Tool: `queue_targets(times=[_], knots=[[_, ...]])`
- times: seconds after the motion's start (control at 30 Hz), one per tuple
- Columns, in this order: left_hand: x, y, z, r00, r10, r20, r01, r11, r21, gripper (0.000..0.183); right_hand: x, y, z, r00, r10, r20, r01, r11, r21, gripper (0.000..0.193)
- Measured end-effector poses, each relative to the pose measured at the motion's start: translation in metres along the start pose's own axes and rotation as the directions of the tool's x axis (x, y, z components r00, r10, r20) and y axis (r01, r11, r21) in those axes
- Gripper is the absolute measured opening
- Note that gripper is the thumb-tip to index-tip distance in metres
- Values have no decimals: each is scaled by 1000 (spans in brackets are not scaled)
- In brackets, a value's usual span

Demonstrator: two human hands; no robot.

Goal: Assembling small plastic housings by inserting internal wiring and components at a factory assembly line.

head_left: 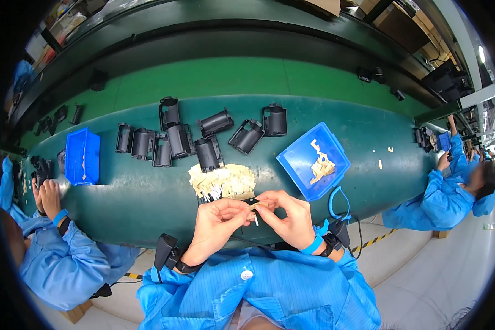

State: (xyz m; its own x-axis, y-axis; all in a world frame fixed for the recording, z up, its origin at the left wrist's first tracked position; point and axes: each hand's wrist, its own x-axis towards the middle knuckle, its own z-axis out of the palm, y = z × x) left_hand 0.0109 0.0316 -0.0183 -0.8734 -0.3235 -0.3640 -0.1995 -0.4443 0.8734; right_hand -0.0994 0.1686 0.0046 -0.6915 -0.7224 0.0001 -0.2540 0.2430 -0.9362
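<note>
Close together at the table's near edge, my left hand (223,220) and my right hand (286,219) pinch a small beige strip (253,207) between the fingertips. A narrow white piece (256,221) hangs below the fingers; whether it is joined to the strip I cannot tell. Just beyond my hands lies a heap of small beige and white strips (228,181). A black plastic housing (207,154) rests against the far side of that heap. Behind it several more black housings (179,141) lie scattered, half-cylinder in shape with open frames.
At the right a tilted blue bin (291,170) holds loose beige scraps (322,168). Another blue bin (74,159) stands at the left. A blue wrist-strap cord (332,204) hangs at the table edge. Co-workers in blue sit left (77,264) and right (443,201). A green belt (231,77) runs beyond the table.
</note>
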Motion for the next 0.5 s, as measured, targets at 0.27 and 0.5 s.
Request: queue_targets(times=[0.27, 0.5], knots=[[-2, -5, 10, 989, 116, -96, -120, 992, -32, 11, -2, 8, 9, 859, -499, -115, 396, 789, -470, 23], [-6, -8, 10, 922, 384, -48, -336, 856, 394, 10, -3, 7, 12, 878, -470, -89, 397, 820, -413, 19]])
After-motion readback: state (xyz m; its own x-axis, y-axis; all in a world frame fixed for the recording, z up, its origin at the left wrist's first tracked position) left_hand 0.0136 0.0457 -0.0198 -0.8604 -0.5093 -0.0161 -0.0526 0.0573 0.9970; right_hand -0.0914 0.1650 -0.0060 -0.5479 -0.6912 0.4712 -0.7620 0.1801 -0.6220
